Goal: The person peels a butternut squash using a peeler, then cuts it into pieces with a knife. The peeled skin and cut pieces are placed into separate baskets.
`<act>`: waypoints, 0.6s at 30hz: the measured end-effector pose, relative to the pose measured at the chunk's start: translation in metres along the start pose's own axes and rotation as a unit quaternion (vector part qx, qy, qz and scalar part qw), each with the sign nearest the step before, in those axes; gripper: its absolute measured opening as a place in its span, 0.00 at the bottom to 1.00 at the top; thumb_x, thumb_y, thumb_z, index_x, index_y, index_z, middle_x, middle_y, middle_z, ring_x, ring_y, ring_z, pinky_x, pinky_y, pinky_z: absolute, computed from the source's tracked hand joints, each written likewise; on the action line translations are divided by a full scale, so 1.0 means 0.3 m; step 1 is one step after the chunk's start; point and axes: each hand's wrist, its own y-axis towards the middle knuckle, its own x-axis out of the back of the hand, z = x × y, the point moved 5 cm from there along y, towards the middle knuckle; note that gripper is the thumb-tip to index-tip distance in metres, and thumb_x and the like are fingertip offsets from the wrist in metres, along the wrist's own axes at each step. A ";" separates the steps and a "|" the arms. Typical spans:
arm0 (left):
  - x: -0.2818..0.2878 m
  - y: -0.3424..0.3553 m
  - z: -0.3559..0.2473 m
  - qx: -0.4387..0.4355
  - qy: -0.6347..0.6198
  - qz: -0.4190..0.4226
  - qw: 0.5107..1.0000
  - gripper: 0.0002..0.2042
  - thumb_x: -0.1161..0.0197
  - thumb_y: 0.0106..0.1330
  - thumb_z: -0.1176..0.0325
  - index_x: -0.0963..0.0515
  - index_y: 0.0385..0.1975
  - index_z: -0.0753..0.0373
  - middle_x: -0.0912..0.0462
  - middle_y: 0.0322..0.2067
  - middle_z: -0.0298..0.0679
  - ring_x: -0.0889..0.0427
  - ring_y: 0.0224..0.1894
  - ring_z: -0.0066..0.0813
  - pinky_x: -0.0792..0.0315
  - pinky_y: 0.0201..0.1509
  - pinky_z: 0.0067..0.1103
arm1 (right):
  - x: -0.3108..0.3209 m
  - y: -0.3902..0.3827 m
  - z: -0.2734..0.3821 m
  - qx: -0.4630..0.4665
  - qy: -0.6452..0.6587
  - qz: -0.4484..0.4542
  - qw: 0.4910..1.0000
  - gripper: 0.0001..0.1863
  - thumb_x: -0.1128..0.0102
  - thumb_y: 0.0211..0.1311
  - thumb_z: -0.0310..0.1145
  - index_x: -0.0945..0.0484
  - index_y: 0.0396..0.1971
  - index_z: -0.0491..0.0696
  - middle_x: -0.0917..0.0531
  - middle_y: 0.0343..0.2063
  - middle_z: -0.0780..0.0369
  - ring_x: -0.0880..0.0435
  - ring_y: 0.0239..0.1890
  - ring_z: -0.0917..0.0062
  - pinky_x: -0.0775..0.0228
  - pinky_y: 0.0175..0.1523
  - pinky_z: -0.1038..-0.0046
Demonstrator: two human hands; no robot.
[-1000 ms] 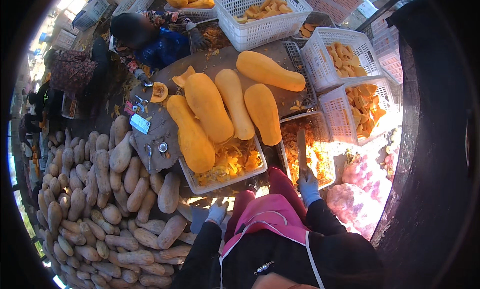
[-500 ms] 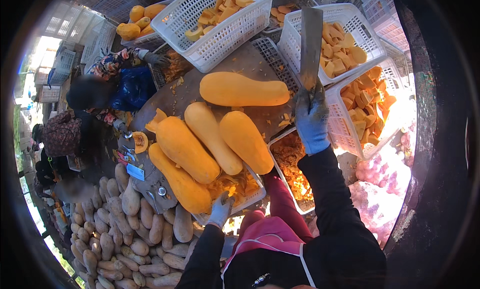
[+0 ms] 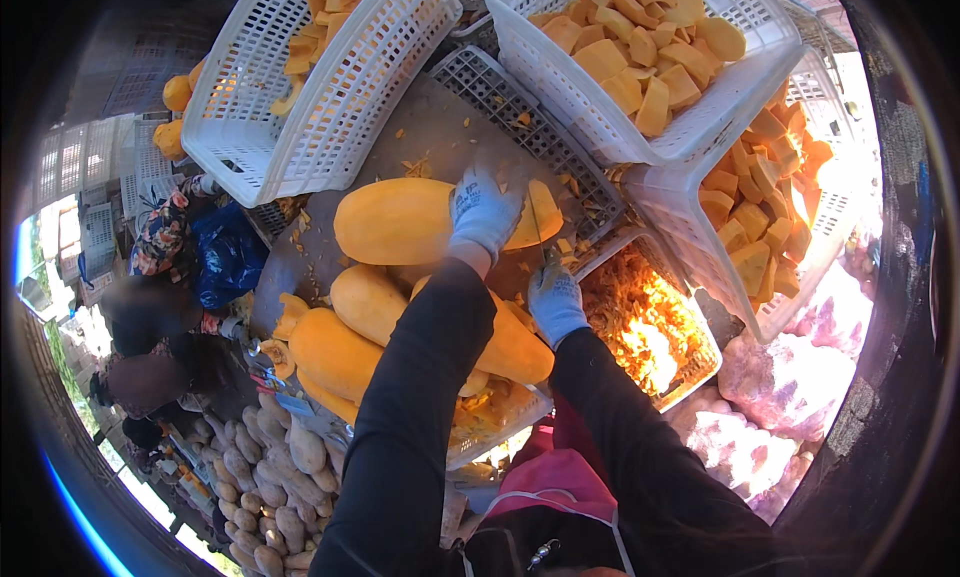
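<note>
A peeled orange butternut squash (image 3: 392, 220) lies crosswise on the brown work table. My left hand (image 3: 485, 215), in a pale glove, is closed over its top near the right end. In a bluish glove, my right hand (image 3: 556, 302) grips a large knife (image 3: 537, 225) by the handle. Its blade, seen almost edge-on, stands across the squash's right end, just beside my left fingers. How deep the edge sits cannot be made out. More peeled squashes (image 3: 338, 355) lie nearer me, partly hidden under my left forearm.
White crates of cut squash stand at the far left (image 3: 330, 117), far right (image 3: 640, 142) and right (image 3: 690, 202). A crate of orange scraps (image 3: 640, 322) sits near my right forearm. Unpeeled squashes (image 3: 285, 477) are heaped lower left. Other people work at the left. Pink net sacks (image 3: 770, 377) lie right.
My left hand has left the near squashes and come onto the far one. My right hand has lowered the raised knife to that squash's right end. The view has shifted.
</note>
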 end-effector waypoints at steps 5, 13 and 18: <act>-0.202 0.158 -0.073 0.018 0.205 0.120 0.971 0.34 0.44 0.72 0.52 0.40 0.73 0.64 0.30 0.68 0.54 0.31 0.70 0.51 0.49 0.78 0.45 | 0.000 0.025 0.005 -0.057 0.015 0.010 0.998 0.21 0.49 0.72 0.36 0.27 0.56 0.37 0.16 0.40 0.41 0.16 0.45 0.46 0.23 0.49 0.52; -0.339 0.250 -0.018 0.007 0.249 0.146 0.957 0.30 0.52 0.74 0.48 0.31 0.69 0.61 0.32 0.71 0.48 0.36 0.74 0.48 0.54 0.79 0.51 | -0.146 0.173 -0.178 -0.104 0.048 0.017 0.993 0.21 0.49 0.71 0.36 0.30 0.59 0.43 0.15 0.42 0.42 0.14 0.46 0.47 0.22 0.51 0.51; -0.319 0.274 0.058 0.014 0.168 0.148 0.975 0.28 0.53 0.74 0.49 0.29 0.67 0.61 0.24 0.64 0.52 0.28 0.68 0.51 0.53 0.79 0.49 | -0.070 0.164 -0.154 -0.089 0.019 0.085 0.992 0.23 0.50 0.71 0.37 0.30 0.59 0.38 0.16 0.44 0.40 0.16 0.46 0.46 0.23 0.51 0.52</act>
